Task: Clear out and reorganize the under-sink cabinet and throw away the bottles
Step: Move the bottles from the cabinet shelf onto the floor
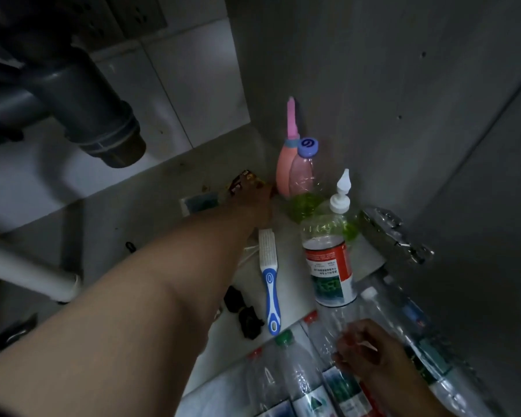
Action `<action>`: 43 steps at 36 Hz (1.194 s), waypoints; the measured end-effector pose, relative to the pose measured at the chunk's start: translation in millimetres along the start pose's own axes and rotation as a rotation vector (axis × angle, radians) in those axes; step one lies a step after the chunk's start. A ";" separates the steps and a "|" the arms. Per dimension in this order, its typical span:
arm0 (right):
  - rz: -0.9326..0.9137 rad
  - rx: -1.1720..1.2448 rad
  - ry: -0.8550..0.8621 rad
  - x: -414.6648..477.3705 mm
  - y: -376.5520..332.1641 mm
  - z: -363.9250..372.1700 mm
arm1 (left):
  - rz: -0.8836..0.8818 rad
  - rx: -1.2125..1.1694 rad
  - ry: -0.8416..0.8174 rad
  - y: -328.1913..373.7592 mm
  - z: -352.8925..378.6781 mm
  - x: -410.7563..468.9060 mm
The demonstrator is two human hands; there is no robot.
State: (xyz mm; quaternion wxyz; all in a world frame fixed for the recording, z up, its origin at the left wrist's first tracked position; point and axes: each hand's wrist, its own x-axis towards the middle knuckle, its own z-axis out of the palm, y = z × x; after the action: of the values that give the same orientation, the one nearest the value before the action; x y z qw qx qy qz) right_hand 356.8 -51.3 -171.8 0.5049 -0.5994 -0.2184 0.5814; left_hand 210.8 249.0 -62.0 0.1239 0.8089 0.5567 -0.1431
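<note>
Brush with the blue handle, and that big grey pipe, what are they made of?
The brush looks like hard, glossy plastic: its smooth blue and white handle shines a little. The grey pipe seems to be smooth, dull plastic with a moulded collar, though the dim light leaves that open.

The brush (269, 284) lies left of the pump bottle (331, 263); the corner bottles (295, 170) stand behind them, and the flat bottles (295, 383) lie in front.

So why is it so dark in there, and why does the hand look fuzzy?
Head view: little light reaches inside the cabinet, so colours look dull; the left hand far back is dim and smeared; the drain pipe throws a soft shadow on the tiles; the clear bottles catch small glints.
</note>
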 end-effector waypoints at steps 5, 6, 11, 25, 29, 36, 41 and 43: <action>0.030 0.118 -0.057 2.3 -4.1 3.3 | -0.038 0.021 0.124 3.5 -2.3 3.8; 0.044 0.142 -0.060 2.3 -6.0 4.3 | -0.057 0.027 0.148 5.3 -1.6 3.0; 0.027 0.148 -0.085 -1.0 -10.7 5.2 | -0.136 0.037 0.250 13.7 1.7 -8.3; -0.003 -0.025 -0.146 -24.8 -46.0 -9.0 | -0.073 -0.174 0.250 21.4 -17.6 -58.0; 0.004 0.015 -0.110 -26.5 -46.5 -11.1 | -0.054 -0.178 0.164 24.0 -5.1 -48.1; 0.021 0.045 -0.115 -17.0 -40.2 -3.1 | -0.049 -0.108 0.132 19.6 11.9 -11.5; 0.054 0.043 -0.118 -17.6 -35.7 1.4 | -0.075 -0.108 0.201 15.2 9.2 -4.4; 0.066 0.013 -0.119 -20.7 -36.7 1.2 | -0.082 -0.157 0.263 12.9 0.3 -8.2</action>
State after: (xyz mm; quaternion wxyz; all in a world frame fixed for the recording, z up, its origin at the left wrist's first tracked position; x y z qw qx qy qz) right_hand 362.9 -54.0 -130.2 0.4755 -0.5673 -0.2241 0.6339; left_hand 220.1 237.3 -58.7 0.1067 0.7850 0.6103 0.0031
